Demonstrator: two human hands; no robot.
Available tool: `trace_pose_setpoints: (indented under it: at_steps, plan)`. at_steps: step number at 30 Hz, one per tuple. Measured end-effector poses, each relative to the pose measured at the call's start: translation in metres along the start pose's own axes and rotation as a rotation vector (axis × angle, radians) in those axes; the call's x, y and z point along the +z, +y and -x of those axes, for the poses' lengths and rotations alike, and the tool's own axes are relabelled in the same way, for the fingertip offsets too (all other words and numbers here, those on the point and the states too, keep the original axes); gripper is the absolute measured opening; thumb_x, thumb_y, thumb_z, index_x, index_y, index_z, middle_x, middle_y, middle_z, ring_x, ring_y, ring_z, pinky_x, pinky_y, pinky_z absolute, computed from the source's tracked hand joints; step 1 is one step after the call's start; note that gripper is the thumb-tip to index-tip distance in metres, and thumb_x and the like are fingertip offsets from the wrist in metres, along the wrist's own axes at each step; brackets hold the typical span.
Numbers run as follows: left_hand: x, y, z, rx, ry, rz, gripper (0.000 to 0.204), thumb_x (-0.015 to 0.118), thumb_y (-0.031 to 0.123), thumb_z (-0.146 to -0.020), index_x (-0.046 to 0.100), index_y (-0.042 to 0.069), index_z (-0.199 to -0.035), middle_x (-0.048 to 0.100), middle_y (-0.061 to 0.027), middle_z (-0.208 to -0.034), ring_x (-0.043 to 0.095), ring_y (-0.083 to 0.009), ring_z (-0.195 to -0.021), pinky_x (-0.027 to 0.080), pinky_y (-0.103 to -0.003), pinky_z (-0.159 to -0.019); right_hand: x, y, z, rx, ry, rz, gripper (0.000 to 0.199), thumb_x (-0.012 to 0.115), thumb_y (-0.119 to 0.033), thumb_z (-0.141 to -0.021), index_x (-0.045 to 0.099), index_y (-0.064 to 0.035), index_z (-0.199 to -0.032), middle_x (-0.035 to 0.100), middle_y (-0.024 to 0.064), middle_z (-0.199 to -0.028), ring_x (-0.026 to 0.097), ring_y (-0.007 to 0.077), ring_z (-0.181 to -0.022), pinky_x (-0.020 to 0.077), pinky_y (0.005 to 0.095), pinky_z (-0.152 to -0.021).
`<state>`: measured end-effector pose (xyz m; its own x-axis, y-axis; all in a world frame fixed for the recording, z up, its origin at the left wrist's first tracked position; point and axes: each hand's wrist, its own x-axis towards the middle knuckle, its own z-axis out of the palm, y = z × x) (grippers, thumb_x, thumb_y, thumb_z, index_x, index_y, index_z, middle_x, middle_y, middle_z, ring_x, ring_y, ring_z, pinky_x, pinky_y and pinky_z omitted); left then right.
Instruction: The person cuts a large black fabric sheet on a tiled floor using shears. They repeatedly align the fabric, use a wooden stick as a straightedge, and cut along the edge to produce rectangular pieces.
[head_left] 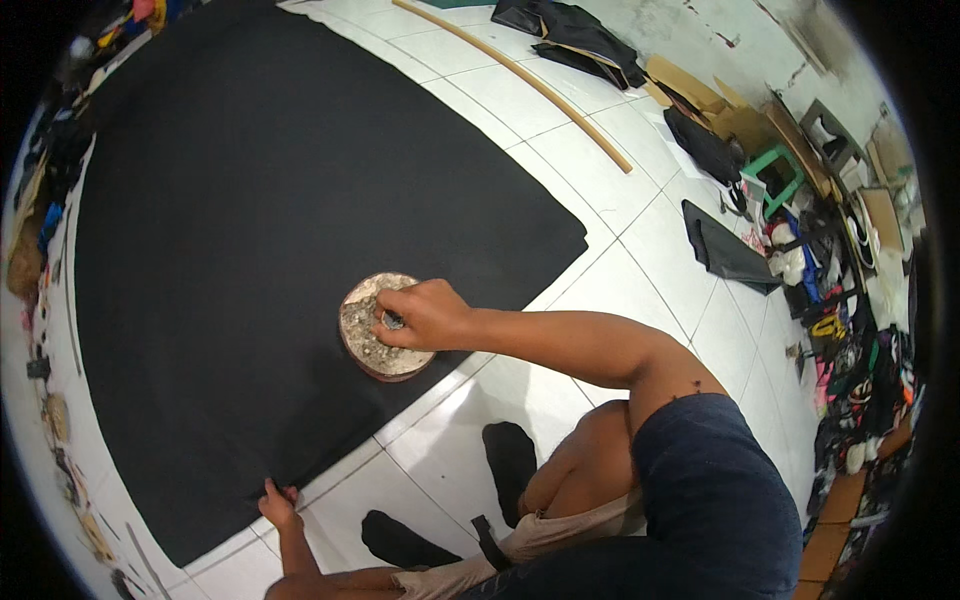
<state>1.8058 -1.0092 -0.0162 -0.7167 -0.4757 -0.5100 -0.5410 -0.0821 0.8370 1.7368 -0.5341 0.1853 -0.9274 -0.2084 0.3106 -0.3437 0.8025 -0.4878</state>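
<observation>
A large black fabric sheet [250, 200] lies spread over the white tiled floor. My right hand [428, 314] is closed round a handle on top of a round, concrete-filled weight [366, 346]. The weight sits on the sheet near its edge on my side; the hand hides most of the handle. Lower left, my left hand [280, 502] is closed on the sheet's near edge, where the cloth creases slightly at the fingertips.
Beyond the sheet's right edge lies a long wooden stick [540, 86]. Folded black material [715, 245] rests on the tiles farther right. A green stool [775, 180], cardboard and piled clutter line the right wall. More clutter [50, 220] runs along the left.
</observation>
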Motion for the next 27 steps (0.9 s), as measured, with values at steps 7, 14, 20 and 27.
trace_pose_setpoints:
  at_steps: [7, 14, 20, 27]
  plan:
    - [-0.001, -0.02, 0.001, -0.028, 0.134, 0.085, 0.038, 0.062, 0.03, -0.088, 0.051, -0.006, -0.089, 0.058, -0.0136, -0.077, 0.053, -0.02, -0.051, 0.047, -0.03, -0.045, 0.025, 0.016, -0.009, 0.056, -0.053, -0.017, 0.027, 0.066, -0.036, -0.083, 0.062, -0.0095, -0.086, 0.064, 0.0097, -0.065, 0.064, 0.0298, -0.06, 0.05, 0.0418, -0.055]
    - [0.01, -0.013, 0.016, -0.002, 0.265, 0.106, 0.042, 0.061, 0.034, -0.09, 0.051, -0.006, -0.091, 0.058, -0.0144, -0.078, 0.055, -0.0209, -0.059, 0.049, -0.03, -0.052, 0.026, 0.017, -0.012, 0.103, -0.118, -0.059, 0.028, 0.067, -0.034, -0.082, 0.063, -0.0075, -0.085, 0.064, 0.009, -0.065, 0.064, 0.0277, -0.06, 0.0518, 0.0406, -0.056]
    - [-0.003, -0.012, -0.001, -0.003, 0.239, 0.074, 0.045, 0.057, 0.037, -0.092, 0.056, -0.008, -0.096, 0.06, -0.0155, -0.078, 0.056, -0.0207, -0.058, 0.049, -0.03, -0.05, 0.026, 0.016, -0.014, 0.069, -0.105, -0.068, 0.024, 0.067, -0.031, -0.082, 0.063, -0.0068, -0.082, 0.062, 0.0086, -0.059, 0.063, 0.0255, -0.056, 0.0519, 0.0384, -0.054]
    - [0.014, -0.005, 0.012, 0.043, 0.299, 0.064, 0.05, 0.06, 0.037, -0.088, 0.056, -0.012, -0.096, 0.061, -0.0172, -0.085, 0.059, -0.0245, -0.067, 0.05, -0.034, -0.055, 0.026, 0.02, -0.009, 0.05, -0.102, -0.081, 0.025, 0.068, -0.029, -0.081, 0.063, -0.0052, -0.079, 0.061, 0.0097, -0.057, 0.062, 0.0251, -0.052, 0.0507, 0.0374, -0.048]
